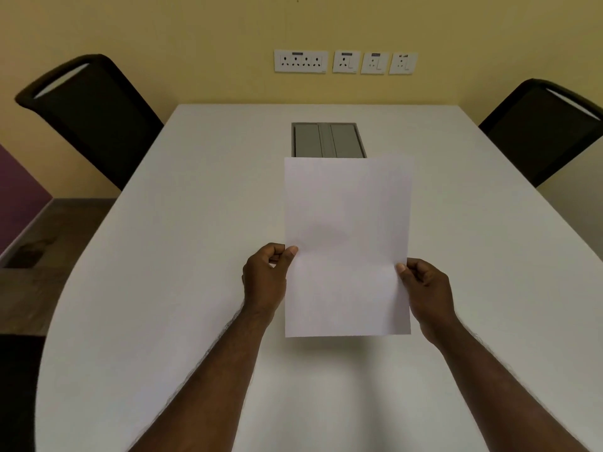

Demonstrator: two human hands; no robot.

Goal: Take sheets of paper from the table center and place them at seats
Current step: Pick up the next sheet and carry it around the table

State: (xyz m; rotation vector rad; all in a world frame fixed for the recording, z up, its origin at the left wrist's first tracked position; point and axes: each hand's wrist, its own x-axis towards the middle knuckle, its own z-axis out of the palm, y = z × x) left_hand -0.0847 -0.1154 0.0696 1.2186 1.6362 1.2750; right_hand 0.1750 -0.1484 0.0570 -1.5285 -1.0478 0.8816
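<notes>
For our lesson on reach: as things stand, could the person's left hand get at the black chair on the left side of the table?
Probably not right away. The left hand is pinching the paper with its fingers, and the left black chair stands well off beside the white table. Nothing blocks the way, though.

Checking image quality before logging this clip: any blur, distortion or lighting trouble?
Head view: dim and warm-tinted; wide-angle bending curves the table edges; left chair slightly soft; paper and both hands sharp; soft shadow beneath the sheet; no glare.
</notes>
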